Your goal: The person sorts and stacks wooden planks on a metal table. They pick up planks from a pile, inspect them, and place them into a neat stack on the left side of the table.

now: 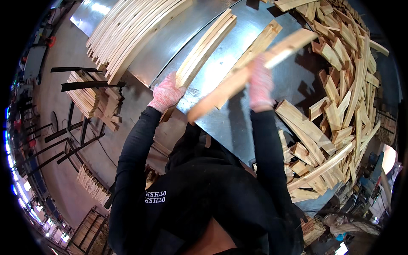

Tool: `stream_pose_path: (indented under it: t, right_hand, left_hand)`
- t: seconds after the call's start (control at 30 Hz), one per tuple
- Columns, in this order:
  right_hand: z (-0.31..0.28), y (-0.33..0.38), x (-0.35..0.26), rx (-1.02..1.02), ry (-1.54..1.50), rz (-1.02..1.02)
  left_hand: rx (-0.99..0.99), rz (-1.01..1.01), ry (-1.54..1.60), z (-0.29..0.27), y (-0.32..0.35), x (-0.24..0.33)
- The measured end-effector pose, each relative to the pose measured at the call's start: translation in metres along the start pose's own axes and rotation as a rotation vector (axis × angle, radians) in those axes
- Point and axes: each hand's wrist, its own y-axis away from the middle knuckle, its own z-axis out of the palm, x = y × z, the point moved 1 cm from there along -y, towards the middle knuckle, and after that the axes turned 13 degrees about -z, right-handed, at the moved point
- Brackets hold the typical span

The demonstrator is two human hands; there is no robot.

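Both hands wear pink and white knit gloves. My left hand [167, 92] is closed around the near end of a few pale wooden slats [208, 46] laid side by side on the shiny metal table [199, 87]. Gripped across its middle, a single wooden board [221, 93] hangs tilted over the table in my right hand [260, 83]. The board is slightly blurred, its near end low and its far end up to the right. Partly beneath it, another wooden board [265, 36] lies on the metal. My right fingertips are smeared.
A neat row of long slats [131, 34] covers the table's far left. To the right rises a large jumbled heap of boards [340, 102]. Left of the table, a black metal rack [80, 136] and a smaller slat stack [87, 95] stand above the floor.
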Motion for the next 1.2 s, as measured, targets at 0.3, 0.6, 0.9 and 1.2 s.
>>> stream_pose_path:
  t: [0.3, 0.6, 0.9, 1.2]
  right_hand:
    - [0.070, 0.037, 0.077, -0.112, 0.532, -0.218]
    - [0.063, 0.054, 0.105, -0.337, 0.769, -0.641]
    - [0.153, 0.011, 0.065, -0.545, 0.632, 0.165]
    - [0.184, -0.001, 0.028, -0.514, 1.043, -0.244]
  left_hand:
    - [0.200, 0.020, -0.124, 0.023, 0.023, 0.008]
    - [-0.804, -0.311, 1.359, 0.024, 0.003, 0.006]
    - [0.029, -0.016, 0.066, -0.025, -0.015, -0.003]
    - [0.464, -0.025, -0.274, -0.090, -0.083, -0.058]
